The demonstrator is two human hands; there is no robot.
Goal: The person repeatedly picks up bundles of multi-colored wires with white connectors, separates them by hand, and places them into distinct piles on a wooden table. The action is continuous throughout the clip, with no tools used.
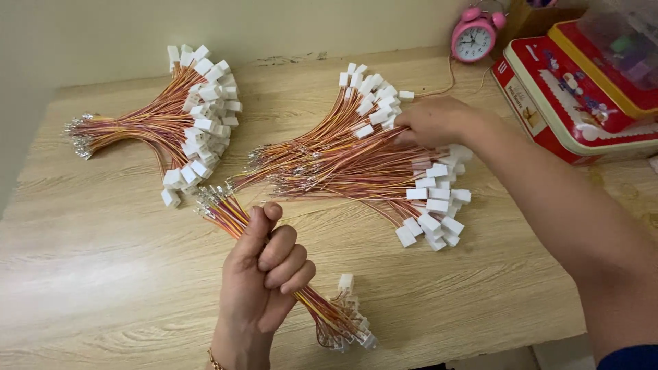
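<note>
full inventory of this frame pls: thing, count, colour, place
held wire bundle: one, red, yellow and orange leads with white plugs, in left fist
fanned wire pile: one, same colours, table centre
second wire pile: one, same colours, far left of table
alarm clock: one, pink, back edge by wall
tins: two stacked, red and cream, far right
table: one, pale wood
left hand: closed around held wire bundle
right hand: resting on fanned wire pile's plugs

Bare forearms, a thin gold bracelet [215,359] at the left wrist, a dark blue sleeve [630,358] on the right.
</note>
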